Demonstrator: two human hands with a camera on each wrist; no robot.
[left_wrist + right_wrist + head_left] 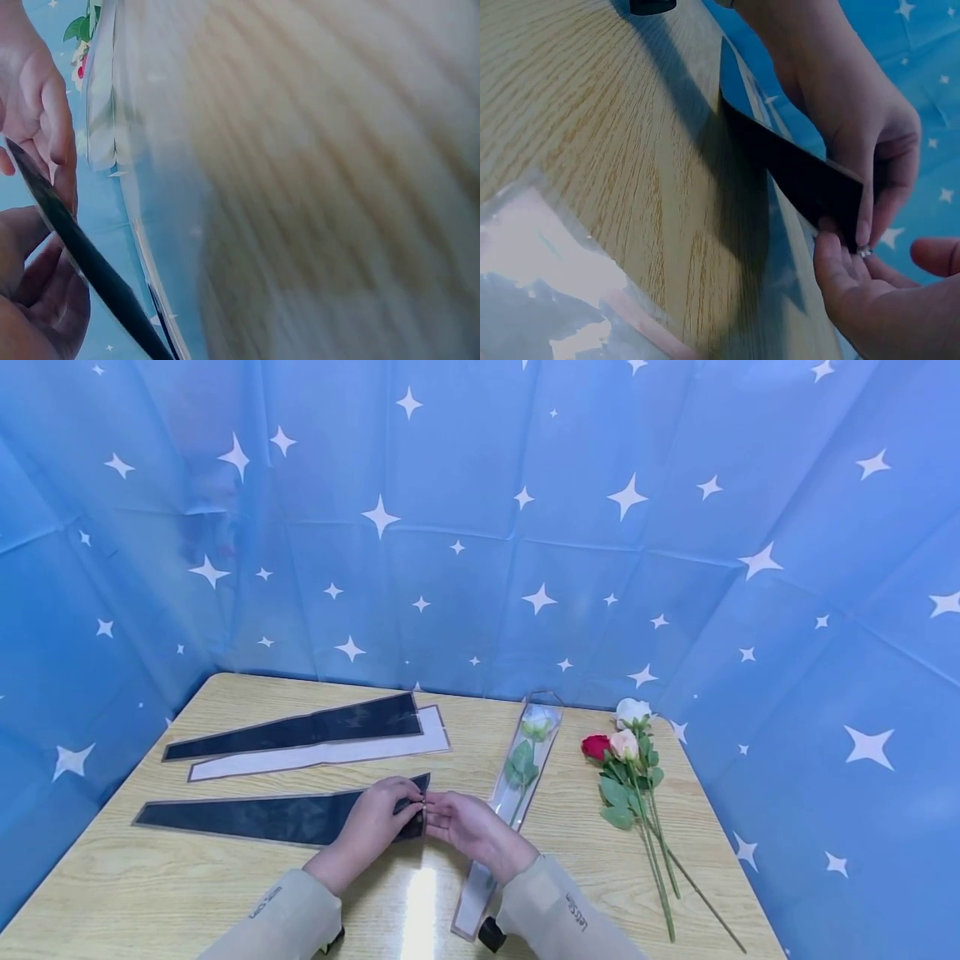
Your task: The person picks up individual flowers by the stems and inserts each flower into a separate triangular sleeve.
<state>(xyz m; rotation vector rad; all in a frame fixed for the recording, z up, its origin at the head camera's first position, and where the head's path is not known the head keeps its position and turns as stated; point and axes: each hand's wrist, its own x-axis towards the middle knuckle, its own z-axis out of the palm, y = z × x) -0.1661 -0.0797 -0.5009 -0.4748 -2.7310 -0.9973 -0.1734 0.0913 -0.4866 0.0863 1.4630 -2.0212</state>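
In the head view my left hand [378, 814] pinches the wide end of a black tapered flower sleeve [255, 818], lifted off the table at that end. Facing it, my right hand [476, 831] reaches the same edge with its fingers fairly straight. The right wrist view shows those fingertips touching the lower corner of the sleeve [810, 180], the thumb standing apart. A small shiny piece [865, 252] sits by the left fingertips. Beside the right forearm lies a clear sleeve [534, 768] with a white rose [537, 724] inside, partly covered by the arm.
Another black sleeve [300, 727] overlaps a white sleeve [330, 756] at the back left of the wooden table [600, 877]. To the right lie loose long-stemmed roses: white [632, 712], red [596, 746] and pale pink [624, 744]. A blue star-patterned curtain [465, 577] hangs behind.
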